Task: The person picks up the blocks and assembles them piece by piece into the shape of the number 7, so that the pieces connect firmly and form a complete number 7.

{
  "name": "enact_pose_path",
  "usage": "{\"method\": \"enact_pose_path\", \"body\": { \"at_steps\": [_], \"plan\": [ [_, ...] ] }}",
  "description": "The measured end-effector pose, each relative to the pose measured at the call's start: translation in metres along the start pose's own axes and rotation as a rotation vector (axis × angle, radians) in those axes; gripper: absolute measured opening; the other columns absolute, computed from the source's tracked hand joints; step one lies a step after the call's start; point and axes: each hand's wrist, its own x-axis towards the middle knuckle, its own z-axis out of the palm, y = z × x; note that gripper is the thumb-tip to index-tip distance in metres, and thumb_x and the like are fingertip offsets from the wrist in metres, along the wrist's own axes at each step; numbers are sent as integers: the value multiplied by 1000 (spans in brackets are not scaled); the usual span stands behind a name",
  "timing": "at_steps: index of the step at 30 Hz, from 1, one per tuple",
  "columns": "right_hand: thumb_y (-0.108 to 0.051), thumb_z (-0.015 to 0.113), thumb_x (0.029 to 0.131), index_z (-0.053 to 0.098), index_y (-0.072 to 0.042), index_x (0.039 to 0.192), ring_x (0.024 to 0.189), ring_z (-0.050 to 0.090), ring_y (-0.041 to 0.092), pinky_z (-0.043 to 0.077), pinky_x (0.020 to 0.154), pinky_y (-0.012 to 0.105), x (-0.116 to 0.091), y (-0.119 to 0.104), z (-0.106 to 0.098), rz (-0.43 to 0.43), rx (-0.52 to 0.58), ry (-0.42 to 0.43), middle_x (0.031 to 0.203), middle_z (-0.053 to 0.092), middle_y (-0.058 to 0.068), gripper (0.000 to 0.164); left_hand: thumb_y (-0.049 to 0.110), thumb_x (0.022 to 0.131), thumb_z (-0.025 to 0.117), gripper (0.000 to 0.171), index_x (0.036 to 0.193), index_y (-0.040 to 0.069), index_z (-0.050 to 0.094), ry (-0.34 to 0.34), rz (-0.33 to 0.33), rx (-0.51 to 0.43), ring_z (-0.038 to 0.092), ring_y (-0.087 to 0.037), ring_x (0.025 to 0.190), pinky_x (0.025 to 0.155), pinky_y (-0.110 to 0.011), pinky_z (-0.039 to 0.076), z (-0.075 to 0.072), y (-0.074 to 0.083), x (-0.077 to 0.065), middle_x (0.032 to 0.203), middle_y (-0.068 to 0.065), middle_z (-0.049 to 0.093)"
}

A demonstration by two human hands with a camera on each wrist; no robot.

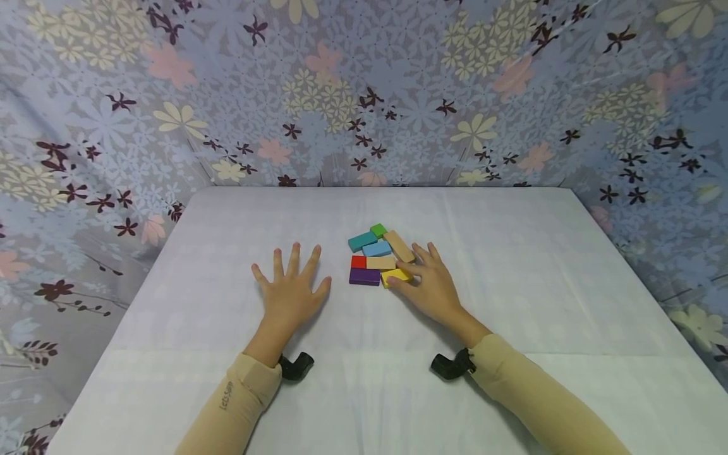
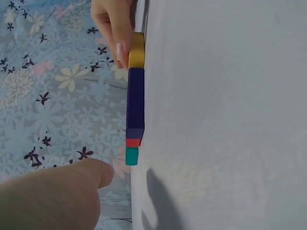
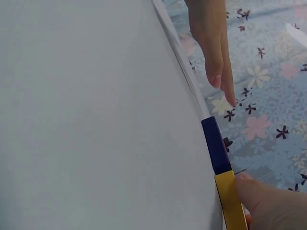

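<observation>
Flat wooden blocks lie in a close cluster mid-table. My right hand (image 1: 435, 289) pinches the yellow block (image 1: 392, 277) at the near right, thumb on its left end and index finger toward its right. Left of it sits the purple block (image 1: 364, 277). Behind these are a red block (image 1: 358, 261) and a beige block (image 1: 379, 263). Farther back lie a light blue block (image 1: 376, 249), a teal block (image 1: 362, 241), a small green block (image 1: 378, 230) and a slanted tan block (image 1: 398, 245). With fingers spread straight, my left hand (image 1: 291, 296) is left of the cluster, holding nothing.
The table (image 1: 489, 234) has a white cloth over it. A flowered curtain (image 1: 364, 95) hangs behind and along both sides. Black wrist-worn devices (image 1: 297, 366) show at both cuffs.
</observation>
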Motion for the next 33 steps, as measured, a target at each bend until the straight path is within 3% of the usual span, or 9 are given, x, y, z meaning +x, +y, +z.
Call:
{"method": "enact_pose_path", "body": {
  "at_steps": [7,19,33],
  "plan": [
    [-53,73,85,66,-19,131,154,9,41,18,116,70,1,-1,-3,22,48,-13,160,34,13,58,61,99,36,69,159,37,15,-5,-6,-5,4,-48,152,106,-82,-7,0,-1,2,168,-9,9],
    [-42,68,91,59,-25,139,154,-4,41,7,113,76,-2,12,-17,-70,61,-183,166,19,10,52,58,98,39,70,160,32,17,-17,1,-16,7,-43,153,117,-71,2,3,-1,3,168,-11,11],
    [-45,74,86,61,-17,136,155,4,36,14,115,73,-9,18,-17,-76,32,-108,164,28,6,59,52,99,44,66,158,29,25,-34,94,-100,12,-40,154,121,-65,8,12,13,7,167,-11,17]
  ]
}}
